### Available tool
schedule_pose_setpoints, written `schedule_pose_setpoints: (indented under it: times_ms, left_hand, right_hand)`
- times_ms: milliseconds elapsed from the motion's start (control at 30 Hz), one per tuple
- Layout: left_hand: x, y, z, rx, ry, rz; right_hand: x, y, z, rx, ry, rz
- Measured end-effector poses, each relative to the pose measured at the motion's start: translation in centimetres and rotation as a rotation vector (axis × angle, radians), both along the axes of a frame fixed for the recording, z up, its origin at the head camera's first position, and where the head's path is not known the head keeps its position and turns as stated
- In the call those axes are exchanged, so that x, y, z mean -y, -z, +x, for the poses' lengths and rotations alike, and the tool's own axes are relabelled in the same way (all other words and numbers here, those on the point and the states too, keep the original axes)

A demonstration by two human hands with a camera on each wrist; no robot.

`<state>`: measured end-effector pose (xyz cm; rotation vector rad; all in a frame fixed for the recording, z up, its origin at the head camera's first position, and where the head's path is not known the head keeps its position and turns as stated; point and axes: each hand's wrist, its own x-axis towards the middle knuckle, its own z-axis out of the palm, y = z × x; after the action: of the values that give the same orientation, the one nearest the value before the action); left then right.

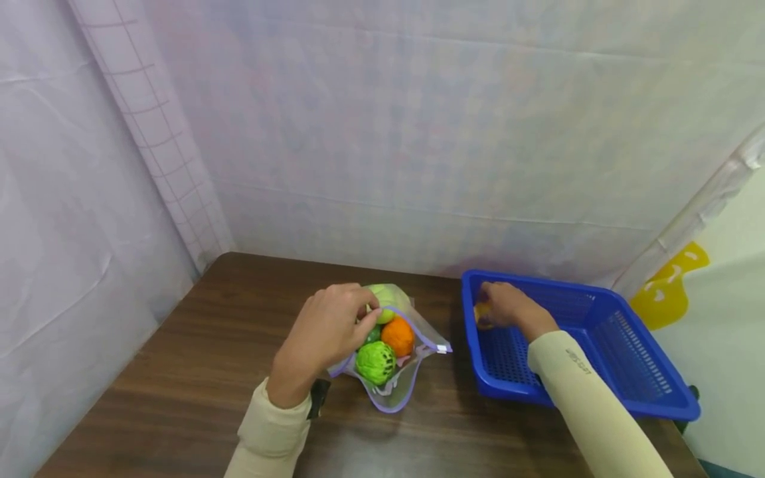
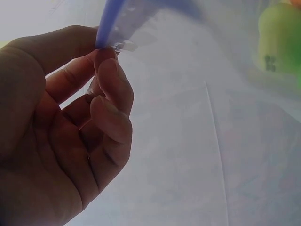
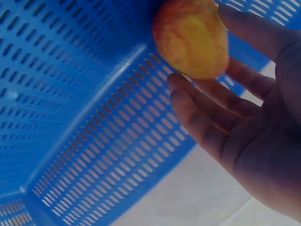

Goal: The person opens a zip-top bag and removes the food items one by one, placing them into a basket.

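Note:
My left hand pinches the purple-edged rim of a clear zip bag between thumb and fingertips; the purple strip shows at the pinch in the left wrist view. Inside the bag's gaping mouth sit an orange fruit, a bumpy green piece with dark spots, and other green and yellow-green pieces. On the right, my right hand reaches into a blue basket at its left wall. Its thumb and fingers hold a yellow and red apple, which the hand mostly covers in the head view.
Both the bag and the basket are on a dark wood-grain table, the basket reaching its right edge. White sheeting hangs behind and to the left. A yellow shape shows beyond the basket. The bag's white slider points toward the basket.

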<state>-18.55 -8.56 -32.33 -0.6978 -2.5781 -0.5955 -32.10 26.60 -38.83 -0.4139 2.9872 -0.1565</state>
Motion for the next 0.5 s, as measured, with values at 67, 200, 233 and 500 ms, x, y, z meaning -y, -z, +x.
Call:
schedule_pose_setpoints:
  times_ms: [67, 200, 233, 500]
  left_hand:
    - [0.0, 0.0, 0.0, -0.004, 0.0, 0.002]
    - [0.0, 0.1, 0.0, -0.013, 0.001, 0.0]
    - [0.0, 0.1, 0.0, -0.016, 0.002, 0.0]
    - [0.3, 0.1, 0.0, -0.057, 0.012, 0.002]
  right_hand:
    - [0.1, -0.6, 0.3, -0.014, -0.023, 0.005]
    - [0.7, -2.1, 1.1, 0.003, -0.057, 0.023]
    - [1.0, -2.6, 1.3, 0.005, -0.064, 0.032]
    - [3.9, -7.0, 4.1, -0.073, -0.155, 0.037]
